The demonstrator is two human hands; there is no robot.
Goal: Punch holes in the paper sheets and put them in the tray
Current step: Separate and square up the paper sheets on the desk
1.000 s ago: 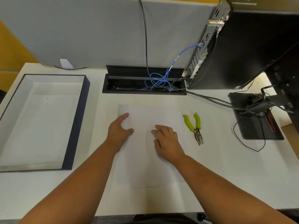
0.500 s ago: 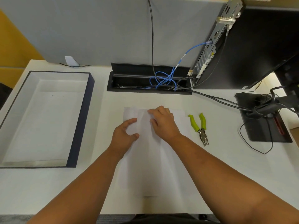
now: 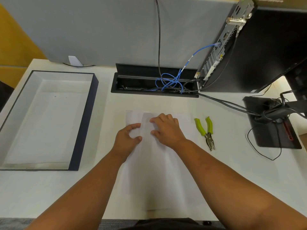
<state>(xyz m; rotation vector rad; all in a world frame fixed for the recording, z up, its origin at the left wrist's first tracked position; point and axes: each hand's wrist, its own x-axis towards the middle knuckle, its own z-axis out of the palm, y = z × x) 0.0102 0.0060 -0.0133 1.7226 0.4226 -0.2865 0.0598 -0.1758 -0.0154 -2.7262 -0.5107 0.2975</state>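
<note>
Desk layout around the paper sheets [image 3: 154, 171]

Both hands rest on the sheets' far end, left hand [image 3: 126, 140] beside right hand [image 3: 167, 130]. The hole punch [image 3: 206, 132] lies on the desk [image 3: 232, 171] at 3 o'clock of them, the tray [image 3: 83, 120] at 9 o'clock, the cable well [image 3: 154, 83] at 12 o'clock, and the computer case [image 3: 259, 52] at 1 o'clock.
</note>
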